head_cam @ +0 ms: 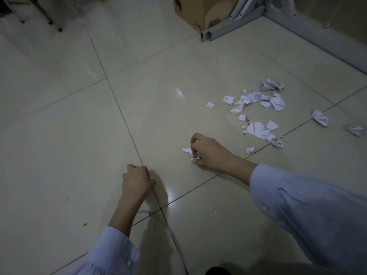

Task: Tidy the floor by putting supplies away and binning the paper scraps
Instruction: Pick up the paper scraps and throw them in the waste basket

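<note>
White paper scraps [256, 98] lie scattered over the pale tiled floor at the right, with two crumpled balls [320, 117] further right. My right hand [208, 151] is low over the floor, fingers curled round small white paper scraps, and one scrap [187, 150] sticks out at its left side. My left hand [137, 180] is curled into a fist near a tile joint; a faint white bit shows at its thumb, too small to identify.
A cardboard box [194, 10] stands at the back next to a grey metal frame foot [222, 30]. Chair or table legs [49, 20] are at the back left. A thin cable [174, 239] runs across the floor near my left arm.
</note>
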Available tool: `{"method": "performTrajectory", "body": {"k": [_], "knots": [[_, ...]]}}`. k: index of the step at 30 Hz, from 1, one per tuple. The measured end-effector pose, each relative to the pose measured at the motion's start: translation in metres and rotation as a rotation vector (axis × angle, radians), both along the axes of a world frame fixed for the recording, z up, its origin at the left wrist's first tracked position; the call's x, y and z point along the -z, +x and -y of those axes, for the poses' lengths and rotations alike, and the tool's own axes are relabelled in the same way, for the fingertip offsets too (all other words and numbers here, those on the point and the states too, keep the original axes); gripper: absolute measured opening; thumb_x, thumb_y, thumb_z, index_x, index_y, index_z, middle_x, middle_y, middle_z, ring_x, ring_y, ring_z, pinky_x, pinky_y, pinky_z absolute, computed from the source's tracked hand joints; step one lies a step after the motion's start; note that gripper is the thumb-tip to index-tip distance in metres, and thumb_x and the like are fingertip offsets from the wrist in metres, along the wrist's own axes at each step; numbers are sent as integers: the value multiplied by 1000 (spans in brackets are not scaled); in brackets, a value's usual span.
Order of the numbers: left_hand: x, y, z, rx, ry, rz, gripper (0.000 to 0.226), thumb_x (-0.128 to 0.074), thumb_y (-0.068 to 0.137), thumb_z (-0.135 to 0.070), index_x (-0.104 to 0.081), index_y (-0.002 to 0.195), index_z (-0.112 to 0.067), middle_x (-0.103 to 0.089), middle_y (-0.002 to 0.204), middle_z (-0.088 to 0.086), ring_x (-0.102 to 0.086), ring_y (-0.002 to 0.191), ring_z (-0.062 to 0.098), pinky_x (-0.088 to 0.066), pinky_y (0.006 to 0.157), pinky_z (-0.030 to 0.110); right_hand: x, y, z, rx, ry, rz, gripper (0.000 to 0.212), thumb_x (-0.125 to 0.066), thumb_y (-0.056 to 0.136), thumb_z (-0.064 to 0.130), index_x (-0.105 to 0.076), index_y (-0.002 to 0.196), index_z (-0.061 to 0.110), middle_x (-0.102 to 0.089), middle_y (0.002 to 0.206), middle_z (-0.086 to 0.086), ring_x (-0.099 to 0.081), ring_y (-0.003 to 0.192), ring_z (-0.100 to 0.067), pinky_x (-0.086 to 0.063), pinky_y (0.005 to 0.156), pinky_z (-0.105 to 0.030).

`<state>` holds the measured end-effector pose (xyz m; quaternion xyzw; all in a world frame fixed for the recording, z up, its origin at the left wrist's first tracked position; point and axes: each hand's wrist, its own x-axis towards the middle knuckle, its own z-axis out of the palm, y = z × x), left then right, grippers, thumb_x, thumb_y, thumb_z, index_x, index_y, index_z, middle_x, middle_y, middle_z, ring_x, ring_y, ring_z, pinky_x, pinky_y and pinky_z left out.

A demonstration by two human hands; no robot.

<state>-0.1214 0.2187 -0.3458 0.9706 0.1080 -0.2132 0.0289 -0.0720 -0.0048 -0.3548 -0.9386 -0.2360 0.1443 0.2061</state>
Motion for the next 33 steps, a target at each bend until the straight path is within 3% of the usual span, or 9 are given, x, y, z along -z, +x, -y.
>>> {"method": "performTrajectory", "body": {"k": [2, 5, 9, 11, 15, 18, 22, 25, 33], "knots": [[4, 0, -2, -15, -16, 55, 19, -64, 81, -23, -62, 91, -7, -56, 105, 18, -55, 100, 36, -47, 85, 38, 4, 2, -4, -48, -40, 7, 13, -64, 80, 10, -52, 77, 13, -46, 137, -14, -60, 102, -32, -41, 77, -31], [8, 2, -3, 8, 8, 121, 15, -64, 79, -19, -60, 87, -6, -58, 98, 16, -58, 89, 35, -45, 74, 36, 12, 2, -12, -124, -137, 36, 5, -59, 85, 9, -55, 87, 13, -58, 114, -15, -58, 102, -32, -42, 79, -34], [11, 6, 0, 51, 40, 190, 13, -61, 79, -13, -59, 87, -3, -60, 93, 17, -58, 87, 36, -44, 71, 37, 22, -7, -9, -102, -159, 129, 20, -55, 87, 5, -57, 108, 6, -61, 107, -19, -57, 100, -33, -33, 67, -33], [12, 8, 2, 59, 37, 219, 10, -59, 79, -10, -58, 86, -2, -60, 91, 18, -57, 85, 37, -44, 69, 40, 23, -15, -4, -109, -169, 194, 17, -51, 88, 3, -55, 105, 7, -62, 101, -17, -56, 97, -32, -28, 64, -31], [14, 9, 5, 75, 10, 281, 9, -56, 77, -1, -54, 87, -1, -59, 88, 20, -56, 82, 38, -38, 63, 40, 24, -28, 5, -121, -216, 280, 14, -51, 87, 0, -53, 99, 8, -64, 91, -14, -56, 91, -31, -31, 60, -32], [16, 10, 8, 73, -6, 321, 19, -52, 77, 3, -52, 95, -1, -59, 89, 23, -56, 84, 41, -34, 61, 39, 25, -37, 12, -107, -287, 305, 25, -53, 79, -8, -51, 95, 11, -63, 89, -10, -56, 88, -29, -33, 58, -31], [16, 12, 8, 89, -33, 326, 23, -55, 77, 1, -51, 99, -1, -62, 91, 24, -57, 87, 42, -38, 65, 41, 30, -47, 31, -11, -269, 236, 26, -56, 74, -9, -47, 84, 13, -60, 80, -12, -55, 78, -31, -28, 54, -31], [15, 16, 11, 90, -65, 330, 21, -58, 76, 0, -52, 96, -1, -64, 91, 25, -58, 89, 42, -41, 67, 42, 29, -57, 56, 132, -197, 137, 27, -57, 80, 3, -34, 76, 16, -57, 77, -16, -56, 74, -34, -22, 53, -31], [13, 43, 102, 259, -260, 278, 23, -62, 75, -3, -59, 97, -2, -66, 98, 21, -59, 96, 38, -45, 74, 40, -11, -99, 149, 503, -266, 38, 22, -59, 86, 20, -39, 77, 21, -62, 88, -15, -57, 84, -34, -36, 62, -33]]}}
